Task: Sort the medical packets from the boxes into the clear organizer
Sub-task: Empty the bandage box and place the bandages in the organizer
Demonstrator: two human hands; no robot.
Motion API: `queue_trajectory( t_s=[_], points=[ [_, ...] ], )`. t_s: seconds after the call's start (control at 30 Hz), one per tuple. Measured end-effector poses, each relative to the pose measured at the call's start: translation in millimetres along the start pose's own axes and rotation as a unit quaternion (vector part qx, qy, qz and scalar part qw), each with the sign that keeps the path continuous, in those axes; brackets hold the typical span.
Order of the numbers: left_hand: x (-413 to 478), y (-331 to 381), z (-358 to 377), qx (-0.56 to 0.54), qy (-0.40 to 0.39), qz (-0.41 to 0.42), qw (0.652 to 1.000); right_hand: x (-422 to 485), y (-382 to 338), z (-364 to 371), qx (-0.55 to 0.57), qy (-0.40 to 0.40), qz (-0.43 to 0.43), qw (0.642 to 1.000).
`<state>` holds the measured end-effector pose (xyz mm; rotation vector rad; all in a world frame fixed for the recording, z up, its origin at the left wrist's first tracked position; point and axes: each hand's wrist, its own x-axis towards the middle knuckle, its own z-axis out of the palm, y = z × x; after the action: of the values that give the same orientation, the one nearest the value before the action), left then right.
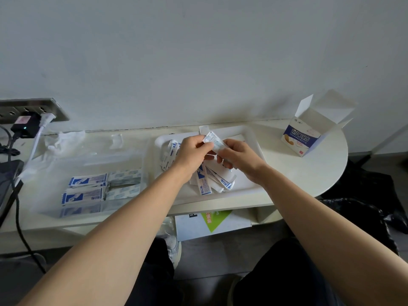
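Both hands meet above a white tray [249, 133] at the table's middle. My left hand [191, 151] and my right hand [239, 156] together pinch a small stack of white-and-blue packets [213, 140]. A loose pile of the same packets [215, 181] lies in the tray under my hands, with a few more packets [171, 151] at its left. The clear organizer [92, 164] lies to the left; blue-printed packets [86, 188] fill its near compartments, beside pale patterned ones [124, 184]. An open blue-and-white box [309, 133] stands at the far right.
Crumpled clear plastic [64, 140] lies at the back left. A wall socket strip with plugs and cables [28, 122] is at the far left, beside a dark device [8, 180]. A carton [212, 221] sits on the floor under the table. The table's right end is rounded.
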<state>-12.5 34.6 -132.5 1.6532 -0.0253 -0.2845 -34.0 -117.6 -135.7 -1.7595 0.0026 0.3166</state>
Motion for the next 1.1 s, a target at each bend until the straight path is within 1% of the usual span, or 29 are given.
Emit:
queue_trajectory(
  t_s=[0.13, 0.2, 0.3, 0.47, 0.57, 0.63, 0.67, 0.7, 0.73, 0.8, 0.87, 0.93, 0.97, 1.0, 1.03, 1.07, 1.1],
  points=[
    [1.2, -6.6, 0.0, -0.012, 0.059, -0.018, 0.998, -0.6, 1.6, -0.7, 0.03, 0.009, 0.027, 0.999],
    [1.5, -5.8, -1.7, -0.025, 0.06, -0.032, 0.997, 0.7, 2.8, -0.3, 0.02, 0.009, 0.029, 0.999],
    [-0.2, -2.2, -4.1, -0.073, 0.052, -0.049, 0.995, 3.9, 3.6, 2.3, 0.027, 0.012, 0.019, 0.999],
    [2.6, -8.1, -18.5, -0.043, 0.124, -0.022, 0.991, 8.1, 4.6, 8.7, 0.041, 0.025, 0.019, 0.999],
    [1.7, -7.8, -21.9, -0.042, 0.123, -0.039, 0.991, 9.9, 4.5, 11.1, 0.034, 0.029, 0.024, 0.999],
    [5.0, -8.6, -23.5, -0.024, 0.156, -0.043, 0.986, 11.2, 3.3, 12.5, 0.024, 0.035, 0.026, 0.999],
    [7.9, -9.4, -25.4, 0.017, 0.19, -0.034, 0.981, 12.4, 3.3, 12.1, 0.019, 0.047, 0.028, 0.998],
    [10.1, -10.0, -28.7, 0.089, 0.223, -0.018, 0.971, 13.4, 3.7, 10.9, 0.015, 0.065, 0.029, 0.997],
    [12.2, -11.0, -33.0, 0.181, 0.245, 0.0, 0.953, 13.9, 4.7, 8.4, 0.012, 0.085, 0.03, 0.996],
    [11.1, -13.5, -41.5, 0.348, 0.247, 0.016, 0.904, 15.2, 8.0, 2.4, 0.002, 0.115, 0.03, 0.993],
    [9.5, -20.4, -46.8, 0.466, 0.22, 0.031, 0.857, 14.9, 12.0, -3.4, -0.025, 0.128, 0.03, 0.991],
    [6.9, -25.7, -47.1, 0.542, 0.215, 0.051, 0.811, 12.6, 15.0, -8.1, -0.072, 0.134, 0.024, 0.988],
    [6.4, -25.8, -46.0, 0.549, 0.225, 0.072, 0.802, 10.9, 16.2, -10.9, -0.097, 0.132, 0.017, 0.986],
    [7.1, -24.9, -44.7, 0.536, 0.231, 0.102, 0.806, 9.8, 17.6, -13.2, -0.118, 0.126, 0.009, 0.985],
    [8.3, -23.2, -41.1, 0.506, 0.22, 0.134, 0.823, 7.8, 17.9, -15.7, -0.141, 0.118, 0.001, 0.983],
    [8.9, -20.8, -36.1, 0.463, 0.187, 0.159, 0.852, 6.5, 18.3, -17.4, -0.165, 0.111, -0.007, 0.98],
    [6.6, -16.3, -28.0, 0.417, 0.135, 0.171, 0.883, 5.1, 18.7, -19.2, -0.189, 0.107, -0.016, 0.976]
  ],
)
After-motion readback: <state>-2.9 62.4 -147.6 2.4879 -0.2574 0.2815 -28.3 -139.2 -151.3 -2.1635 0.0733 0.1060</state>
